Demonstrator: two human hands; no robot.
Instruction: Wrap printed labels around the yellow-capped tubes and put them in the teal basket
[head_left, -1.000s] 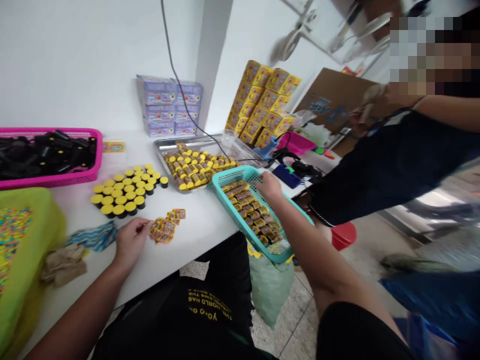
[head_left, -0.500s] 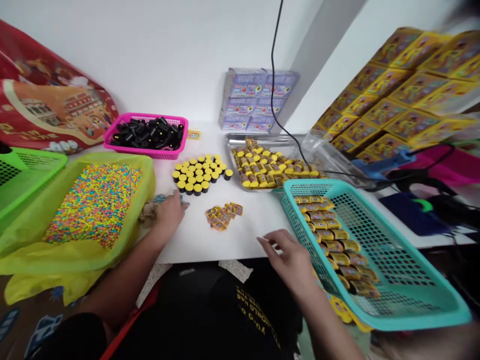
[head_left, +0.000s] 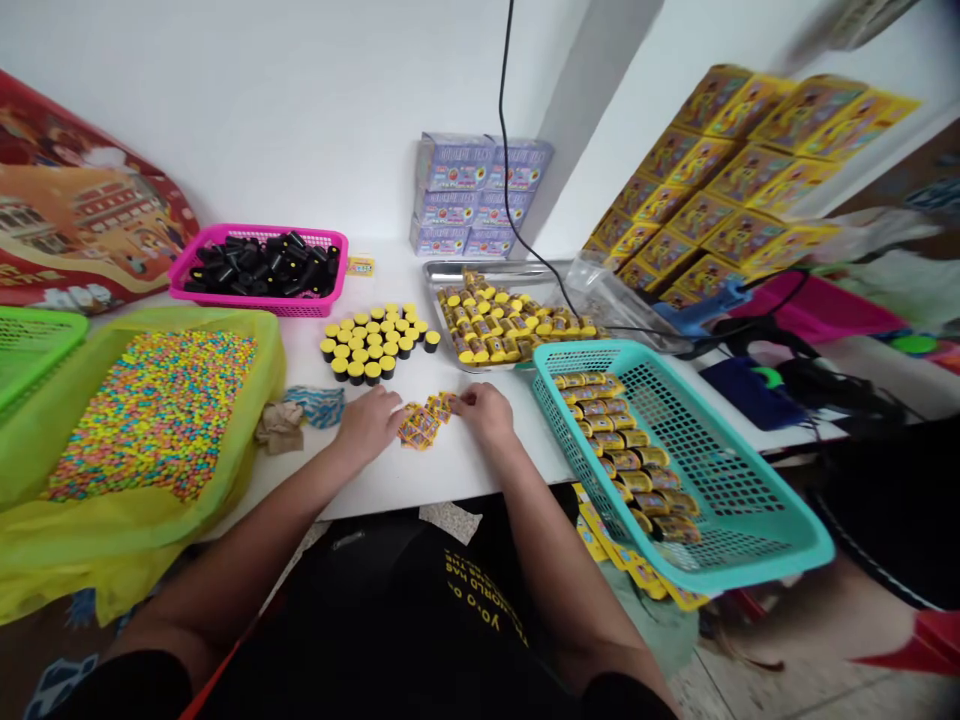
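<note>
A small pile of yellow-and-purple printed labels (head_left: 418, 428) lies on the white table between my hands. My right hand (head_left: 489, 414) pinches the edge of a label (head_left: 442, 404) at the pile's right side. At the left edge of the pile is my left hand (head_left: 370, 424), its fingers curled together; what they hold, if anything, is hidden. Behind the pile stand several black jars with yellow lids (head_left: 365, 353), upright in a cluster. A crumpled brown cloth (head_left: 280, 428) and a blue-and-white striped cloth (head_left: 316, 405) lie left of my left hand.
Left is a yellow-lined bin of colourful candy (head_left: 161, 410); behind it, a pink basket (head_left: 259, 302) of black jars. A metal tray (head_left: 442, 275) holds labelled jars. A turquoise basket (head_left: 757, 480) with labelled jars overhangs the table's right front. A black cable (head_left: 504, 120) hangs down. Someone's arm (head_left: 832, 610) shows at right.
My right hand has moved left and forward to the labels. My left hand has left the cloths and come right to the pile. The view has shifted right.
</note>
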